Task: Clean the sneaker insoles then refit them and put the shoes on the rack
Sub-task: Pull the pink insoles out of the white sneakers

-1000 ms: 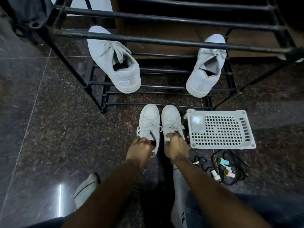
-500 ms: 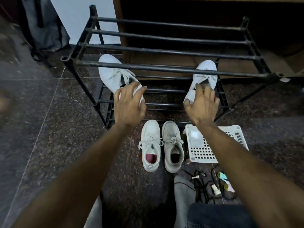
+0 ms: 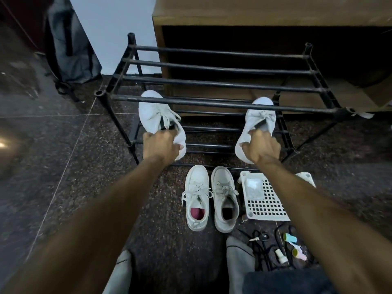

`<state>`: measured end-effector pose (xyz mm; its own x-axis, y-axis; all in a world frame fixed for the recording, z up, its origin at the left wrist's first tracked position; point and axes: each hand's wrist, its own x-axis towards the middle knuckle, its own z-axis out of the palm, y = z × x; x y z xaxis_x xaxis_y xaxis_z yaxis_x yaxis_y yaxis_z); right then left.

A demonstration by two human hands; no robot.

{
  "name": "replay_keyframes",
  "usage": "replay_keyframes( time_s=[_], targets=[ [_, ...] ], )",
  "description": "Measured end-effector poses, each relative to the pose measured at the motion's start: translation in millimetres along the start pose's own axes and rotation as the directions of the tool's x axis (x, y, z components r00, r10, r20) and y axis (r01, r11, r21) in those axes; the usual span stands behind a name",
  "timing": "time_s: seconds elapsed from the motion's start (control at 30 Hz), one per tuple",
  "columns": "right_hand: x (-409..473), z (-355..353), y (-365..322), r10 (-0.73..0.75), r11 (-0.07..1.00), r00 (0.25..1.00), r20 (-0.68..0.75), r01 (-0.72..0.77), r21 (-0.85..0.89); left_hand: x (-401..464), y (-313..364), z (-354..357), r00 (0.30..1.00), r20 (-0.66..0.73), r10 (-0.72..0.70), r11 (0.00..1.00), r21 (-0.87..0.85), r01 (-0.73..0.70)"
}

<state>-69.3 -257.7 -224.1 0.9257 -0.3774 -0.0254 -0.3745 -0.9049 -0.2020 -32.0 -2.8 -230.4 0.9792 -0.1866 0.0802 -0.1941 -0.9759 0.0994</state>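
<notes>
While both arms stretch forward, the left hand [image 3: 162, 146] curls its fingers into the collar of the left sneaker [image 3: 158, 119] on the rack's [image 3: 212, 103] lower tier, and the right hand [image 3: 262, 148] grips the right sneaker [image 3: 257, 120] likewise. Nearer than both hands, a second pair [image 3: 211, 197] stands on the floor.

The left hand [image 3: 161, 146] and right hand [image 3: 262, 148] are covering the heels of the rack sneakers; the small items [image 3: 290, 248] (bottles, perhaps) are staying too tiny to identify
</notes>
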Motion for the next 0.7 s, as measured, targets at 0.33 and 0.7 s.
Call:
replay_keyframes(
  time_s=[0.33,0.7],
  targets=[
    [-130.9,1.8,-45.9,-0.351,0.935,0.913,-0.208,0.353,-0.03,-145.2,-22.7,-2.6,0.957,-0.217,0.192,0.975,-0.07,-0.212],
    [-223.1,28.0,-70.5,-0.716,0.698,0.679,0.162,0.707,0.118,-264.3,-40.4,22.8,0.999,-0.012,0.038,0.996,-0.082,-0.039]
  ],
)
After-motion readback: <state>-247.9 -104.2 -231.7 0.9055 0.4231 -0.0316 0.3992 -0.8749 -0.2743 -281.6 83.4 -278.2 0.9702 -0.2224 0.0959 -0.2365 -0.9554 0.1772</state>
